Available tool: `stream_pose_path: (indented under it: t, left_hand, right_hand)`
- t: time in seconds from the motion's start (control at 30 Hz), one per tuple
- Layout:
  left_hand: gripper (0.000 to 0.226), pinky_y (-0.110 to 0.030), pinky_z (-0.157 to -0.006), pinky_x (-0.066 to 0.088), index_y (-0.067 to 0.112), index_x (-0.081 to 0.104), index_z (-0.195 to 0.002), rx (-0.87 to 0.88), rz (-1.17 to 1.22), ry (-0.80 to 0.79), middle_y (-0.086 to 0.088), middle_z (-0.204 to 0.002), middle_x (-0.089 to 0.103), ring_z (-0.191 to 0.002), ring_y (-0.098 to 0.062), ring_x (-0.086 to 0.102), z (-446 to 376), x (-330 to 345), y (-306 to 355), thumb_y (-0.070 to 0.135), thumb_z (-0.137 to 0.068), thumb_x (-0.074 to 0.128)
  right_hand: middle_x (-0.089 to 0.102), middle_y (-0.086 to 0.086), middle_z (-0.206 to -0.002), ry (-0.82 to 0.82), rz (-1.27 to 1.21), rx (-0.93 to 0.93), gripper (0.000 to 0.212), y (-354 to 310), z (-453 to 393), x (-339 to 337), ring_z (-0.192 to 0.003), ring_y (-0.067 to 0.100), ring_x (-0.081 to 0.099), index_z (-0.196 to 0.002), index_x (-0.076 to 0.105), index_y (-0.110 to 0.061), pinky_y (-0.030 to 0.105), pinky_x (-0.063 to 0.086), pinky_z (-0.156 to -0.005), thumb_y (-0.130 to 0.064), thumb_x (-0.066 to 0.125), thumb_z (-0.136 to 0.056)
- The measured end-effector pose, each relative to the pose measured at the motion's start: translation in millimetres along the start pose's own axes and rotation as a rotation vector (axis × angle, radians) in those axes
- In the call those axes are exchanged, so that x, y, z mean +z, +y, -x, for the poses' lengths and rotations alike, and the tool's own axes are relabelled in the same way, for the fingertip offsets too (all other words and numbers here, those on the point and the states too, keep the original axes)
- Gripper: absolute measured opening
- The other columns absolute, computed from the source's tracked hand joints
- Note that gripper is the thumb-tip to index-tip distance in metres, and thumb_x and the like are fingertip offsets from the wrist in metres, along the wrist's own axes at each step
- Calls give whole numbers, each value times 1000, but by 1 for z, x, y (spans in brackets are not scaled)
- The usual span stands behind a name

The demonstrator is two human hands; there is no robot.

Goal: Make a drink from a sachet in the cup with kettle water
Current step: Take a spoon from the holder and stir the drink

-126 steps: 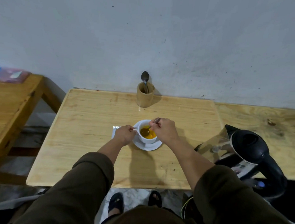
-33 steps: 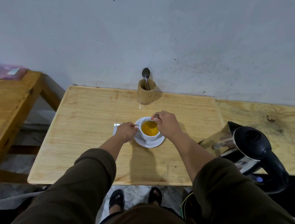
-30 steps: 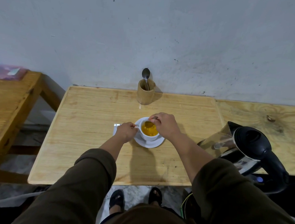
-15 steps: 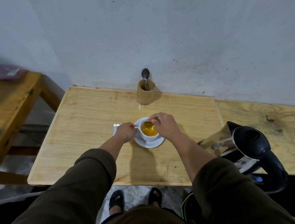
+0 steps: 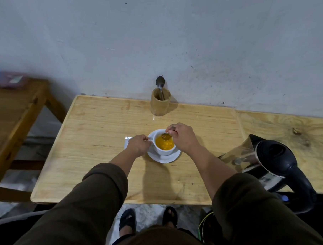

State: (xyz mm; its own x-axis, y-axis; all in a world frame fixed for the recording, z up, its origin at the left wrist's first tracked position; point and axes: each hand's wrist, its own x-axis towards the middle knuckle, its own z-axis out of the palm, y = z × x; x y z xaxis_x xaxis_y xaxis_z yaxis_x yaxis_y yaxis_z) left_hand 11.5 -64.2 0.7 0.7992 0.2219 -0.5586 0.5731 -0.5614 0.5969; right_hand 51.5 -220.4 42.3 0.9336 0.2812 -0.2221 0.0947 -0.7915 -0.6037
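Observation:
A white cup full of orange drink stands on a white saucer in the middle of the light wooden table. My left hand grips the cup's handle on its left side. My right hand pinches a metal spoon whose bowl sits at the drink's surface near the far rim. A silvery sachet lies flat just left of my left hand, mostly hidden by it. The steel and black kettle stands at the right.
A bamboo holder with another spoon stands at the table's back edge against the wall. A second plywood surface adjoins on the right, a darker wooden bench on the left. My feet show below the front edge.
The spoon has circled inside the cup, from near side to far rim, with my right hand shifting slightly. My left hand has stayed on the handle. The cup has not moved.

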Motion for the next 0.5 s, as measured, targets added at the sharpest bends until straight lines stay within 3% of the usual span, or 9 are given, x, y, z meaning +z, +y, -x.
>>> stream_pose_path:
  t: [0.17,0.33,0.5]
  left_hand:
    - [40,-28,-86,46,14,58,-128,-6,-2,-4,-9,-128,63,-114,-29,61,1,-1,0,32,-94,48]
    - [40,-30,-89,47,14,57,-128,-2,-12,-5,-9,-129,62,-114,-29,60,0,-1,-1,33,-94,47]
    - [39,-32,-95,47,13,59,-126,13,-18,4,-10,-129,63,-116,-28,59,-1,-1,-2,33,-95,48]
  right_hand:
    - [73,12,-103,-56,-81,-4,20,-3,6,2,-101,24,65,-97,71,-7,31,49,-96,-12,52,-92]
    - [72,15,-97,-66,-66,40,17,-2,4,0,-94,27,66,-95,68,-8,41,52,-92,-16,53,-92]
    - [64,15,-107,4,36,19,20,-1,1,-1,-102,28,59,-97,67,-5,34,47,-88,-11,48,-93]
